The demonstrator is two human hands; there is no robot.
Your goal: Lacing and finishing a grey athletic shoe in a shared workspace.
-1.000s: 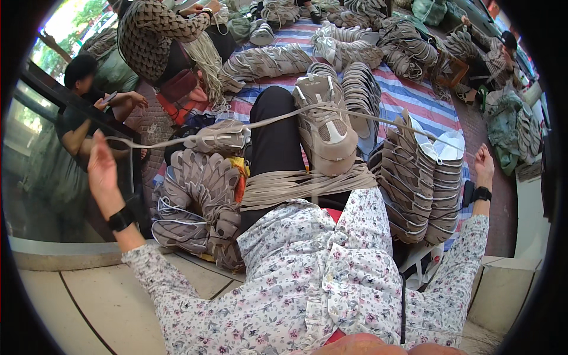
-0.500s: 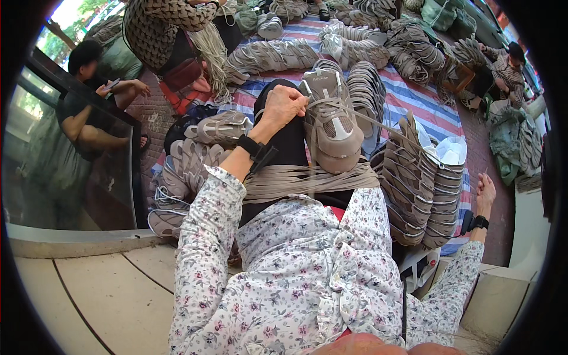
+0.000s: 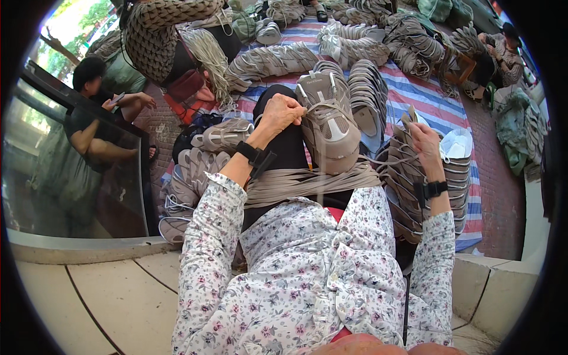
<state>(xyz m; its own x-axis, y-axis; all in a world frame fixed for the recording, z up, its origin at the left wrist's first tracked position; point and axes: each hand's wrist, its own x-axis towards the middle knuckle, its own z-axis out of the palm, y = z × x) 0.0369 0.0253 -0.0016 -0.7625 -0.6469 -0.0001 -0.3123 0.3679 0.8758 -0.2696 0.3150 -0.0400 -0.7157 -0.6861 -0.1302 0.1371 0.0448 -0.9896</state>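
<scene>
A beige-grey sneaker (image 3: 329, 121) lies over my lap, its toe toward me and its lace partly threaded. My left hand (image 3: 279, 113) is beside its left edge, thumb and fingers pinched on a flat beige shoelace (image 3: 322, 106) that crosses the shoe. At the right, my right hand (image 3: 425, 142) is closed in front of a stack of nested shoes (image 3: 402, 195); what its fingers hold, if anything, is hidden. Across my thighs rests a bundle of loose beige shoelaces (image 3: 296, 184), with some strands running right toward the stack.
More sneakers (image 3: 225, 135) are piled at my left. Rows of nested shoes (image 3: 272, 62) lie on a striped sheet (image 3: 452, 112) ahead. A person in a patterned top (image 3: 151, 44) is close by at the upper left; another person (image 3: 97, 118) sits behind a glass panel (image 3: 65, 171).
My right hand has come in from far out at the right to the near shoe stack. The lace stretched to the right of the sneaker has slackened. My left hand keeps its pinch.
</scene>
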